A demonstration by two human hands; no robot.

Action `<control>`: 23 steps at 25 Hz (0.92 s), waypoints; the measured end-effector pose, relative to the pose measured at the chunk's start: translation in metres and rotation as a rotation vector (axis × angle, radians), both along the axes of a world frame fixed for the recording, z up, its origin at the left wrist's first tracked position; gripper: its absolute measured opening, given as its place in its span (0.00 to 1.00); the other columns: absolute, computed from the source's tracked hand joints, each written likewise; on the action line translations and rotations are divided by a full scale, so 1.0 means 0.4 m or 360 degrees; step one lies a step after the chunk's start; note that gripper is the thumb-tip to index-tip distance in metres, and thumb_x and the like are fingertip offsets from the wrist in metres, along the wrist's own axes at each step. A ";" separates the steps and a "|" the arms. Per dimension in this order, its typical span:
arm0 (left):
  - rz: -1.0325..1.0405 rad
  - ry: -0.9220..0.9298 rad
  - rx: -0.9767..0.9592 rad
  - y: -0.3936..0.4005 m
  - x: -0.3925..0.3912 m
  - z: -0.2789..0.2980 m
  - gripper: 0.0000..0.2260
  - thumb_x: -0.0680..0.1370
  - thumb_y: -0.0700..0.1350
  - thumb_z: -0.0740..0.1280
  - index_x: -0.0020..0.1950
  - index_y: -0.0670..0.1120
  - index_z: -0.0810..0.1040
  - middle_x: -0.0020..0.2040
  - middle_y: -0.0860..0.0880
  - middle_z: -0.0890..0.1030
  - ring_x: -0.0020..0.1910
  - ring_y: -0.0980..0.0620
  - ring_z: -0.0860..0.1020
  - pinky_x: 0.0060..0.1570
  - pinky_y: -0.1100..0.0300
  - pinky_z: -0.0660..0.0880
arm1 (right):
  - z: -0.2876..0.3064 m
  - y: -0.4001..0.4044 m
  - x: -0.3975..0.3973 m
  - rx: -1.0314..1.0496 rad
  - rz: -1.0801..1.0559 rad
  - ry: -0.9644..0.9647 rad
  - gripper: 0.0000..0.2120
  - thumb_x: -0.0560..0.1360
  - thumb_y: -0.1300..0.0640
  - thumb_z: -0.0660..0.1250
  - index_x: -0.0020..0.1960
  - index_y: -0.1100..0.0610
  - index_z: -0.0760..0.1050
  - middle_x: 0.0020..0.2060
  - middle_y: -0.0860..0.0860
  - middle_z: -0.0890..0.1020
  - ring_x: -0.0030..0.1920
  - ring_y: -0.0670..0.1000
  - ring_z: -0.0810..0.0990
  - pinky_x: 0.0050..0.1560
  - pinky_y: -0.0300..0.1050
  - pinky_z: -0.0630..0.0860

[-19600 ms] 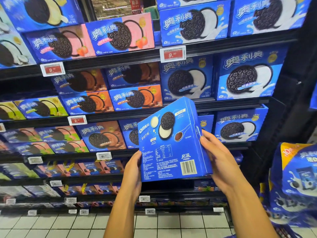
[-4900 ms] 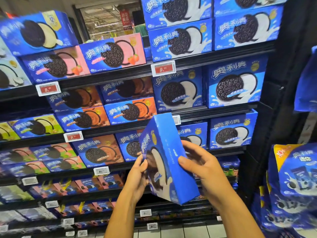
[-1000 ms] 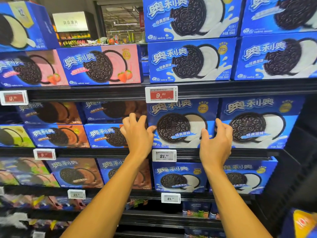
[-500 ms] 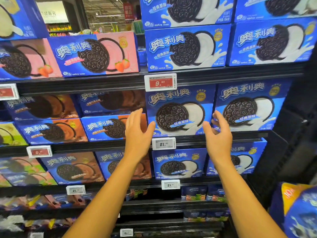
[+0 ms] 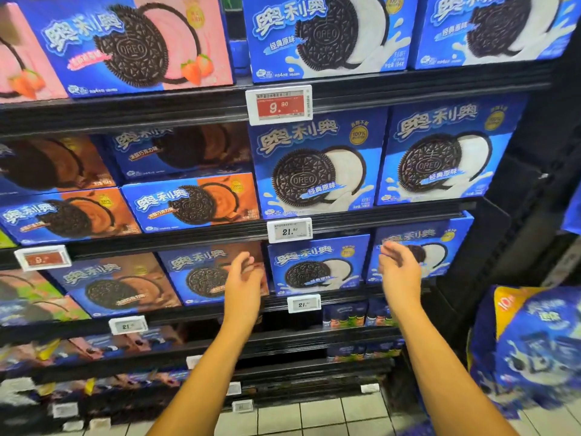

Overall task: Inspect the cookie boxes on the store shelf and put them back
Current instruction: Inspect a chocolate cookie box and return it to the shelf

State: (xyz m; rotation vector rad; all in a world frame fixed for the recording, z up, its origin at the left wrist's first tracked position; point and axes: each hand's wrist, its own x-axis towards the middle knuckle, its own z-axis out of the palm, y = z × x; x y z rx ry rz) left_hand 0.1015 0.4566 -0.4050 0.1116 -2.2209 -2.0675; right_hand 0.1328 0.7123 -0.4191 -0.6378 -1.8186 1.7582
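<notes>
Blue cookie boxes fill the dark store shelf (image 5: 393, 212). A big blue box with a white-cream cookie (image 5: 317, 162) stands on the middle shelf, a twin (image 5: 446, 155) to its right. One shelf lower stands a smaller blue box (image 5: 317, 265), with another (image 5: 437, 247) beside it. My left hand (image 5: 243, 283) hangs in front of a chocolate-flavour box (image 5: 207, 272), just left of the smaller blue box, fingers loosely curled and holding nothing. My right hand (image 5: 397, 267) hovers at that box's right side, fingers relaxed, empty.
Pink strawberry boxes (image 5: 138, 45) and more blue boxes line the top shelf. Orange chocolate boxes (image 5: 188, 202) sit at middle left. Price tags (image 5: 279, 105) clip to the shelf edges. A hanging blue bag display (image 5: 531, 344) juts out at lower right. Tiled floor lies below.
Both hands have let go of the big blue box on the middle shelf and dropped to the shelf below. Their fingers have relaxed. The view has moved closer.
</notes>
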 end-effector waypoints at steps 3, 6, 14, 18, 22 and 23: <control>-0.0176 -0.0216 -0.0150 0.024 -0.039 -0.022 0.24 0.80 0.33 0.62 0.76 0.43 0.64 0.73 0.42 0.69 0.70 0.48 0.69 0.71 0.46 0.67 | -0.017 -0.007 -0.023 0.0119 0.0109 -0.0140 0.17 0.81 0.67 0.62 0.68 0.59 0.73 0.66 0.56 0.77 0.59 0.49 0.75 0.58 0.44 0.70; -0.0242 -0.0231 -0.0271 0.045 -0.072 -0.018 0.26 0.80 0.36 0.63 0.77 0.43 0.61 0.74 0.45 0.68 0.73 0.50 0.66 0.71 0.53 0.65 | -0.014 -0.011 -0.049 0.0115 0.0167 -0.0161 0.20 0.81 0.66 0.62 0.72 0.58 0.71 0.68 0.53 0.76 0.61 0.48 0.74 0.58 0.44 0.70; -0.0307 -0.0193 -0.0275 0.057 -0.077 -0.022 0.19 0.79 0.35 0.63 0.70 0.46 0.70 0.69 0.45 0.70 0.69 0.47 0.71 0.59 0.55 0.74 | -0.016 -0.007 -0.065 0.0145 0.0275 -0.0223 0.26 0.81 0.64 0.65 0.77 0.58 0.64 0.69 0.54 0.71 0.61 0.48 0.71 0.58 0.45 0.70; -0.0254 -0.0137 -0.0275 0.060 -0.043 -0.012 0.16 0.80 0.36 0.64 0.62 0.54 0.72 0.61 0.50 0.70 0.56 0.56 0.74 0.50 0.66 0.71 | -0.020 -0.003 -0.040 0.0250 0.0304 -0.0161 0.18 0.78 0.64 0.69 0.66 0.55 0.73 0.60 0.52 0.72 0.56 0.50 0.74 0.55 0.45 0.71; -0.0183 -0.0176 -0.0026 0.060 0.021 -0.030 0.18 0.77 0.29 0.63 0.59 0.49 0.72 0.54 0.53 0.79 0.50 0.59 0.77 0.41 0.75 0.74 | -0.048 0.011 0.010 0.0068 0.0434 -0.0115 0.19 0.74 0.67 0.73 0.55 0.50 0.69 0.58 0.52 0.78 0.60 0.52 0.78 0.60 0.50 0.76; -0.0197 -0.0173 0.0029 0.061 0.037 -0.036 0.19 0.77 0.28 0.62 0.61 0.47 0.72 0.56 0.51 0.79 0.51 0.58 0.78 0.43 0.75 0.74 | -0.051 0.015 0.021 0.0041 0.0473 -0.0129 0.20 0.74 0.69 0.73 0.53 0.49 0.68 0.57 0.53 0.78 0.60 0.52 0.78 0.61 0.50 0.77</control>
